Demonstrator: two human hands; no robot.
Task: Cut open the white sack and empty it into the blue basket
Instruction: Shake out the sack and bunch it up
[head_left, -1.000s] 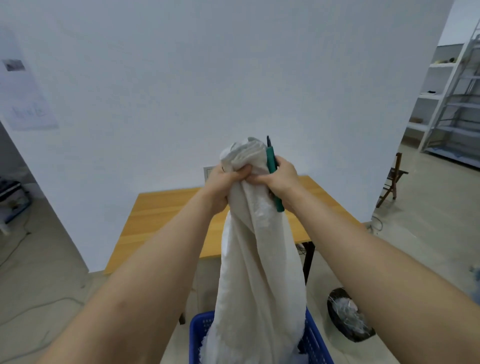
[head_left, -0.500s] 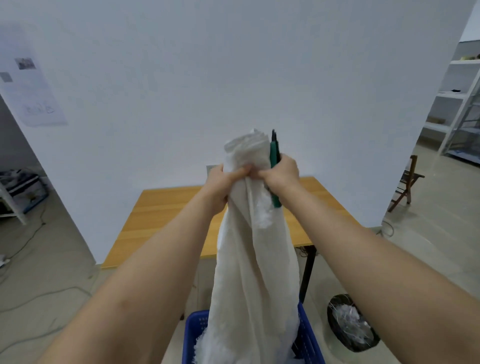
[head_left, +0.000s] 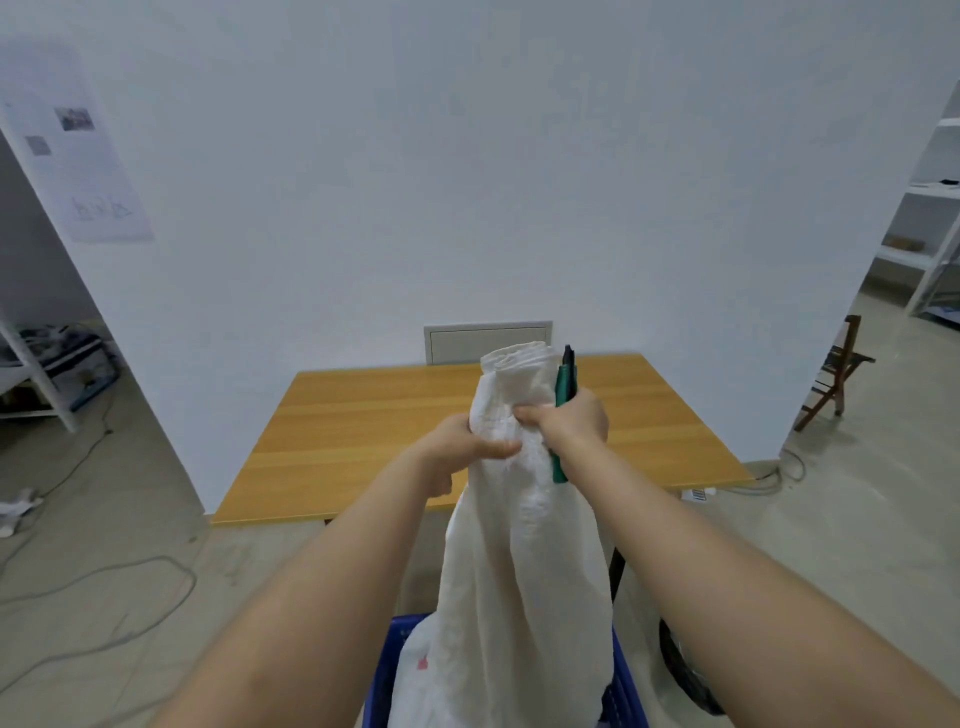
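Concrete floor (head_left: 130, 525), lower frame: blue basket (head_left: 626, 691), rim partly visible, white sack (head_left: 519, 571) hanging into it. Both bare forearms extended forward and upward, converging on the sack's bunched upper end. Left hand (head_left: 457, 449): fingers clamped on the sack's left side, below the right. Right hand (head_left: 574, 418): fingers closed on sack fabric together with a green-handled cutter (head_left: 563, 415), held upright, tip above the knuckles. Beyond: wooden bench (head_left: 363, 415) against a white wall (head_left: 467, 182); chair (head_left: 836, 379) at right.
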